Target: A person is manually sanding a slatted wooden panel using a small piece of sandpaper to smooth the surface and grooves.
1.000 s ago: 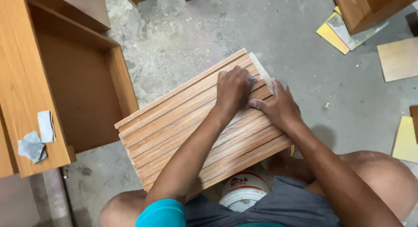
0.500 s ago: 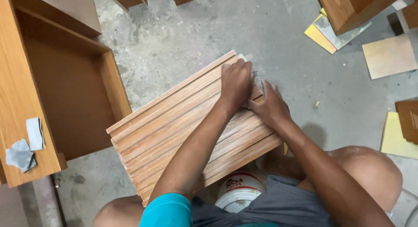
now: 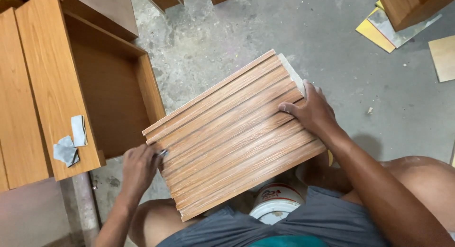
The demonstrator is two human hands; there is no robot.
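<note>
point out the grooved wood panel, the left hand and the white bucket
grooved wood panel (image 3: 237,133), head view, middle of its ridged face
left hand (image 3: 139,169), head view, back of the hand
white bucket (image 3: 275,204), head view, its lid

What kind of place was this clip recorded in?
Likely a furniture or carpentry workshop: bare concrete floor, unfinished wooden cabinet carcass, laminate offcuts, and a grooved wood-grain panel under the left hand and right hand.
</note>
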